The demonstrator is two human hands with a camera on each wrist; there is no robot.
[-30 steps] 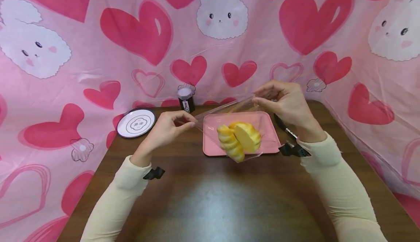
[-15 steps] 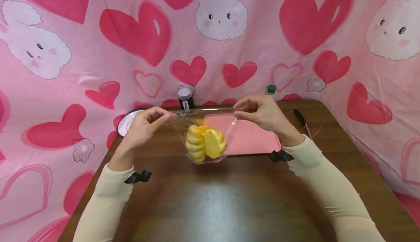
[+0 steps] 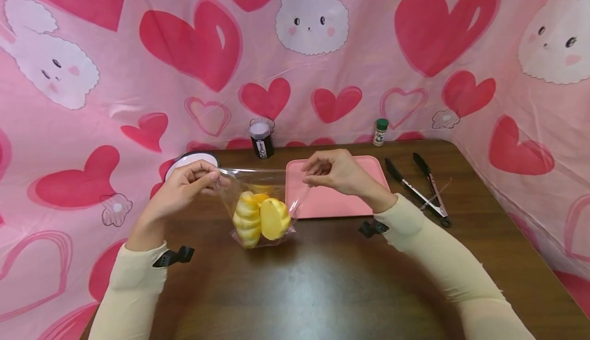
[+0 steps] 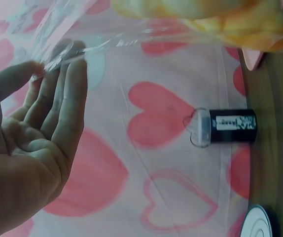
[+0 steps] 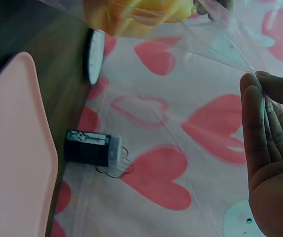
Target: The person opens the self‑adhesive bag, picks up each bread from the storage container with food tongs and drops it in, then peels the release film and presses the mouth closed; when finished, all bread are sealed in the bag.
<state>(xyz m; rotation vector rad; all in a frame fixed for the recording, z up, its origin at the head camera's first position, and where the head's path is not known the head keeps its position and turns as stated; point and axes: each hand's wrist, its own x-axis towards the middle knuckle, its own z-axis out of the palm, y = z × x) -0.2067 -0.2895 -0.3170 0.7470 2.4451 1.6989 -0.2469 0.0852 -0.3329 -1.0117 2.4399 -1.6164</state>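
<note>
A clear plastic bag [image 3: 272,177] hangs between the two hands, its top edge stretched nearly level. Inside it sit yellow bread pieces [image 3: 247,219], one ridged and one with a flat cut face turned toward me. My left hand [image 3: 184,189] pinches the bag's left top corner between thumb and fingers; the left wrist view shows the film at the fingertips [image 4: 75,54]. My right hand [image 3: 338,176] pinches the opposite top corner, and the right wrist view shows the film drawn to a point there. Behind the right hand lies a pink tray [image 3: 341,202].
Tongs [image 3: 424,196] with black tips lie spread to the right of the tray. A green-capped shaker [image 3: 380,132] and a dark jar [image 3: 261,140] stand at the back. A white plate [image 3: 198,157] is partly behind the left hand. Patterned cloth hangs behind the wooden table.
Both hands have carried the bag with the bread leftward and nearer, off from in front of the tray. The tongs and green-capped shaker, earlier covered, now show fully.
</note>
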